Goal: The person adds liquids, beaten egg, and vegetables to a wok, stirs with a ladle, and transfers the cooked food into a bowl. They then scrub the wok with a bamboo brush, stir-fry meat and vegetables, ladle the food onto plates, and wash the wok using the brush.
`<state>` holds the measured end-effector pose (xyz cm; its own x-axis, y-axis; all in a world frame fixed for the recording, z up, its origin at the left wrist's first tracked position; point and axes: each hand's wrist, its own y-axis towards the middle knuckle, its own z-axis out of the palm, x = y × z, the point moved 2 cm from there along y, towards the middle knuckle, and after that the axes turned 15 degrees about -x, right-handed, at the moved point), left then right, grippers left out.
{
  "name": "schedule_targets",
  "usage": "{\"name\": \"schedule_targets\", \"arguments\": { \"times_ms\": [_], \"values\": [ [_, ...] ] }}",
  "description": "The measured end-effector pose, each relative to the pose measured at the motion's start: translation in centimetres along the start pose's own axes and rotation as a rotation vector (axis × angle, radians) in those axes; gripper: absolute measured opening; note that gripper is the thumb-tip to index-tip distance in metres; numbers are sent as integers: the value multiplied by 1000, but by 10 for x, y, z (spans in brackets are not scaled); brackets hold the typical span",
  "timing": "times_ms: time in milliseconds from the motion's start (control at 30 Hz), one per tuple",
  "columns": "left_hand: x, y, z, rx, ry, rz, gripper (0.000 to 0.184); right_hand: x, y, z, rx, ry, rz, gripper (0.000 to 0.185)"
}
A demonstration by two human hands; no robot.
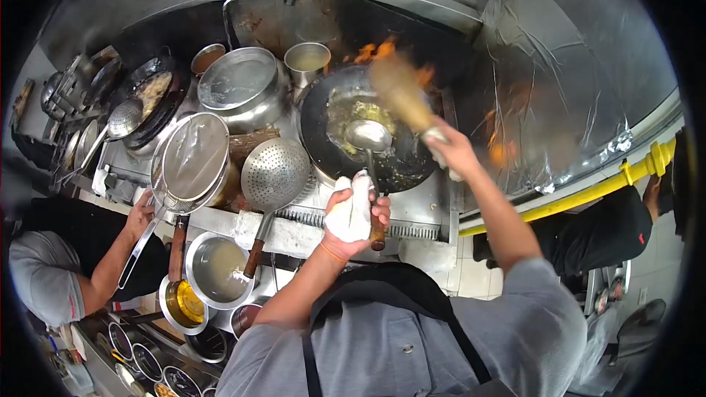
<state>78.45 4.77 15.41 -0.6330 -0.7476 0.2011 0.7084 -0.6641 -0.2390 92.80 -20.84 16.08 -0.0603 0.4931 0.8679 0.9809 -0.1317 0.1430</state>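
A black wok (316,132) sits on the burner with glossy yellowish liquid in it, and flames (379,50) rise behind its far rim. My left hand (351,231) is closed around a folded white cloth (353,209) and the handle of a metal ladle (369,134). The ladle's bowl is inside the wok, and its wooden handle end sticks out below my fingers. My right hand (454,153) grips a tan, bamboo-like tool (401,92) by its narrow end, with something white at the grip. Motion blurs this tool over the wok's right side, so its exact kind is unclear.
Left of the wok are a perforated skimmer (275,175), a mesh strainer (195,158), a large pot (243,88) and a metal container (307,57). Another person's hand (138,215) is at the strainer. A yellow pipe (588,191) runs along the right.
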Motion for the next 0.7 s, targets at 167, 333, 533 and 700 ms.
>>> {"name": "schedule_targets", "arguments": {
  "times_ms": [167,333,533,700],
  "values": [
    [5,-2,-10,-11,-57,10,38,36,74,57,324,-1109,-433,34],
    [13,-9,-5,92,-252,-13,37,35,73,89,662,-1121,-622,28],
    [3,-11,-12,142,-288,12,36,81,59,84,524,-1179,-699,23],
    [-8,-17,-5,104,-289,40,36,51,74,101,406,-1096,-642,26]
  ]
}}
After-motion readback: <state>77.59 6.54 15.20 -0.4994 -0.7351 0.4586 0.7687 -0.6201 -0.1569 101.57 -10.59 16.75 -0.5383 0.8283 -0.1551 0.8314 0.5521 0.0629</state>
